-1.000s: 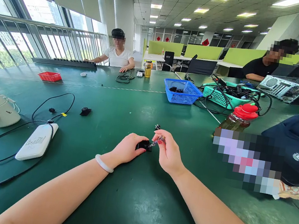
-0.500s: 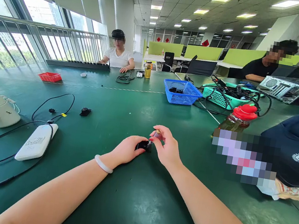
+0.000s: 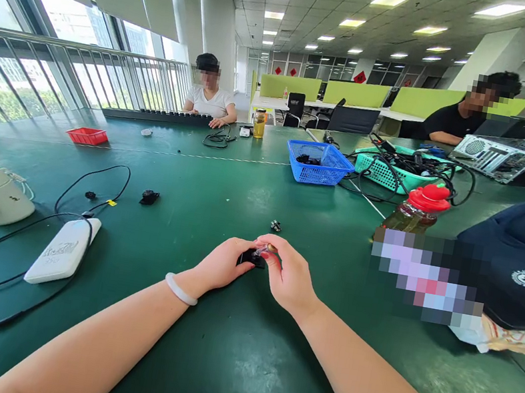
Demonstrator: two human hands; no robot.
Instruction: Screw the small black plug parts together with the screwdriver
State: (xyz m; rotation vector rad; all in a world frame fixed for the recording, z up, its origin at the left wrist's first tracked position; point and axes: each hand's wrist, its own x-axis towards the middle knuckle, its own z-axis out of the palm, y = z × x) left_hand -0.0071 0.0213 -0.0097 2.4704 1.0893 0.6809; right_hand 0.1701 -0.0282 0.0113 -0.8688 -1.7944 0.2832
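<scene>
Table with a smooth, dark green top fills most of the view, and its near edge is mostly cut off. At the right, a dark blue cloth bag with a round white emblem passes out of the frame; in front of it, a patch of blur makes the items unreadable. Farther away stands a blue plastic basket, whose black contents I cannot name.

At the middle of the table, the left hand has its thumb and fingers clamped on a small, flat black piece. This piece lies low at the table top; its left part is hidden by the hand, but its visible long axis seems to run left to right, with one end toward the right hand. There, thumb and forefinger are pinched together on a slim, partly clear tool. The tool seems to slope down leftward, toward the black piece; its tip is too small to see. Just beyond the fingers lies a tiny black-and-silver part, its shape unclear.
</scene>
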